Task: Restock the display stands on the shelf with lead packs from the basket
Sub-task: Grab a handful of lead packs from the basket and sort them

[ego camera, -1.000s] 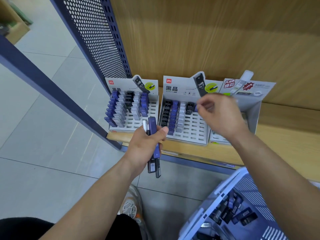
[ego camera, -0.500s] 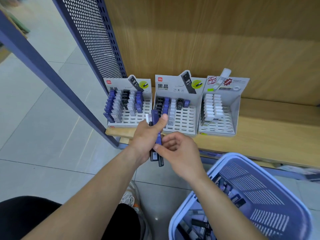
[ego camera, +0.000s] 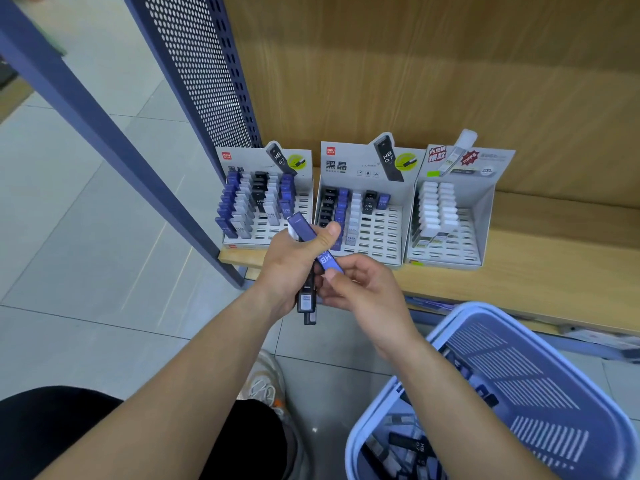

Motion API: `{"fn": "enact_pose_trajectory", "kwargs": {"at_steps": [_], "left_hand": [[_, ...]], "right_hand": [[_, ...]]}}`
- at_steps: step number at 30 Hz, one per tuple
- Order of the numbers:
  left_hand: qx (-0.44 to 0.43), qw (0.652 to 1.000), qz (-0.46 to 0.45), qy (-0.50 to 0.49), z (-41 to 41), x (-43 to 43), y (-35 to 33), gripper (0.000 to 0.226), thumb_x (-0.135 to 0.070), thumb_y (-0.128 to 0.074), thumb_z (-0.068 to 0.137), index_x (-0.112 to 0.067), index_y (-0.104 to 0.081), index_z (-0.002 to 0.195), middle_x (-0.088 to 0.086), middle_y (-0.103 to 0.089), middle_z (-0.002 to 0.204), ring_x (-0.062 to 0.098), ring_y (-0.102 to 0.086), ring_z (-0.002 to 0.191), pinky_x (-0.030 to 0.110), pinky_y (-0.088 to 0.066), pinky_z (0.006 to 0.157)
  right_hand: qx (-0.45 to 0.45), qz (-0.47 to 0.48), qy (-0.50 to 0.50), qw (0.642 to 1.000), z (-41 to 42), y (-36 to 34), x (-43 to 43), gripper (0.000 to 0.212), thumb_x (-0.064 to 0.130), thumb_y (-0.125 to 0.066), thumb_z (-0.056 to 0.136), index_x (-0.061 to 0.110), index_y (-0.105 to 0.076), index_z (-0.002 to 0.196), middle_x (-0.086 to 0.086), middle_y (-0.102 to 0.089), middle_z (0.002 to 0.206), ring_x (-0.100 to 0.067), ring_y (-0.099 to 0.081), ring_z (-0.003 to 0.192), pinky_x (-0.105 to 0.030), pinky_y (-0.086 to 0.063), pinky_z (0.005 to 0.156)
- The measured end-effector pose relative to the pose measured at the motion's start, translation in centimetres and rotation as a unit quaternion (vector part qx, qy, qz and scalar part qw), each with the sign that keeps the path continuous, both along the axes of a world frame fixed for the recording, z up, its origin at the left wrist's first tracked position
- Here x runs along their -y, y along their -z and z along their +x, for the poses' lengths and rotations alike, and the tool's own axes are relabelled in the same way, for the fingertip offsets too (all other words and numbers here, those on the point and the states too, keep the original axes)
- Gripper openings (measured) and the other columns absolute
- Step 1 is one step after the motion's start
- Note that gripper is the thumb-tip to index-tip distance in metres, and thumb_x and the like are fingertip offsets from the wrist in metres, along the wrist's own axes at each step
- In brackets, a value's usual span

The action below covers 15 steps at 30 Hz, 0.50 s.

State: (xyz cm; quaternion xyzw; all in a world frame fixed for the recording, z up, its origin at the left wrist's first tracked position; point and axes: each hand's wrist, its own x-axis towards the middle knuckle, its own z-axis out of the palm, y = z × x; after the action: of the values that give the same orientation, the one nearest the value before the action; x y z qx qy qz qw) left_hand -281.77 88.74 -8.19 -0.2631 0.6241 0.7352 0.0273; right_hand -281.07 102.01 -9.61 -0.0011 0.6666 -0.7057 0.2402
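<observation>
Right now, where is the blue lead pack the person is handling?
Centre of the head view: the blue lead pack sits in the left hand, its lower end pinched by the right hand, in front of the middle display stand.

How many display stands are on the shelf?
3: the left stand by the perforated panel, the middle stand beside it, the right stand holding white packs. None looks hidden.

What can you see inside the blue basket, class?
Loose lead packs lie at the bottom of the basket, dark and bluish, one black marked HB 0.7. The right forearm crosses the basket and hides whatever lies beneath it.
</observation>
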Motion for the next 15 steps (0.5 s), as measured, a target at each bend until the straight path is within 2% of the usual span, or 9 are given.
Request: {"fn": "enact_pose_trajectory", "kwargs": {"at_steps": [3,5,9,12,15], "left_hand": [[-0.028,0.999,0.005,0.019,0.0,0.3,0.3,0.033,-0.039,-0.076,0.084,-0.022,-0.057,0.062,0.0,-0.052,0.055,0.015,-0.043,0.046,0.023,-0.038,0.044],[-0.031,0.999,0.009,0.022,0.2,0.7,0.3,0.028,-0.043,-0.076,0.077,-0.02,-0.061,0.07,-0.005,-0.049,0.054,0.014,-0.041,0.047,0.024,-0.038,0.044],[0.006,0.999,-0.033,0.0,0.9,2.9,1.2,0.029,-0.035,-0.077,0.087,-0.016,-0.057,0.08,-0.008,-0.045,0.053,0.017,-0.041,0.047,0.026,-0.041,0.045],[0.051,0.995,-0.07,-0.042,2.0,5.5,2.7,0.023,-0.023,-0.076,0.09,-0.013,-0.056,0.086,-0.001,-0.043,0.057,0.019,-0.041,0.047,0.028,-0.04,0.047],[0.078,0.99,-0.077,-0.086,3.1,7.6,3.8,0.015,-0.01,-0.071,0.09,-0.01,-0.057,0.096,0.006,-0.047,0.065,0.017,-0.042,0.045,0.027,-0.039,0.043]], "right_hand": [[0.001,-0.005,0.031,1.0,-0.6,0.0,0.0,0.008,0.007,-0.06,0.098,0.008,-0.067,0.099,-0.012,-0.074,0.083,-0.027,-0.073,0.075,-0.041,-0.062,0.078],[-0.005,-0.01,0.06,0.998,-1.4,-0.1,-0.1,0.009,0.005,-0.059,0.097,0.008,-0.067,0.101,-0.009,-0.073,0.079,-0.026,-0.071,0.07,-0.037,-0.061,0.073],[-0.027,-0.004,0.096,0.995,-4.1,-0.6,0.1,0.004,0.007,-0.066,0.094,0.009,-0.067,0.098,-0.008,-0.073,0.076,-0.023,-0.069,0.067,-0.033,-0.06,0.067],[-0.105,0.078,0.07,0.989,-6.9,-0.4,1.6,0.007,0.014,-0.072,0.091,0.017,-0.066,0.087,-0.005,-0.069,0.071,-0.019,-0.068,0.063,-0.037,-0.06,0.063],[-0.219,0.2,0.005,0.955,-10.1,0.7,4.2,0.015,0.021,-0.071,0.091,0.029,-0.067,0.079,0.005,-0.069,0.069,-0.016,-0.07,0.065,-0.042,-0.061,0.07]]}}
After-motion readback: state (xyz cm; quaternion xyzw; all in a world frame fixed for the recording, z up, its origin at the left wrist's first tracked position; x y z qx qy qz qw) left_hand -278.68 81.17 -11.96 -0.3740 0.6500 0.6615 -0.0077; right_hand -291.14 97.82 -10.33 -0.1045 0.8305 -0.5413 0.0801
